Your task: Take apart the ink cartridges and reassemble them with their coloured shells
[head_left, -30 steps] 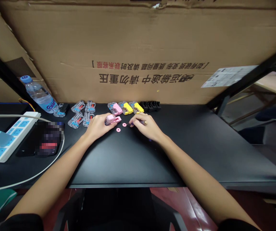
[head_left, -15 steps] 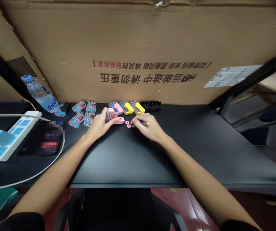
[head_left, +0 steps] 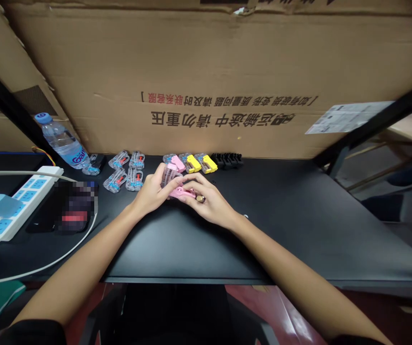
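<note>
My left hand [head_left: 153, 191] is closed around a small device of clear plastic and pink parts [head_left: 170, 173], held just over the black table. My right hand [head_left: 209, 199] meets it from the right, fingertips at the pink ring-shaped piece [head_left: 180, 191] on its lower side. Tucked in the right fingers is a slim tool with a round brass-coloured end [head_left: 200, 198]; its kind cannot be made out. Behind my hands stand a similar pink device [head_left: 177, 164] and two yellow ones [head_left: 193, 163]. My fingers hide much of the held device.
Several clear devices with blue and red parts [head_left: 116, 180] lie left of my hands. Black plastic pieces [head_left: 227, 160] stand by the cardboard wall [head_left: 199, 57]. Farther left are a water bottle [head_left: 62, 141], a power strip [head_left: 22, 201], a phone [head_left: 74, 211] and a white cable [head_left: 93, 225].
My right hand has moved left to the held device. The two loose pink rings on the table no longer show there; a pink ring-shaped piece is now at the device. The device has turned slightly.
</note>
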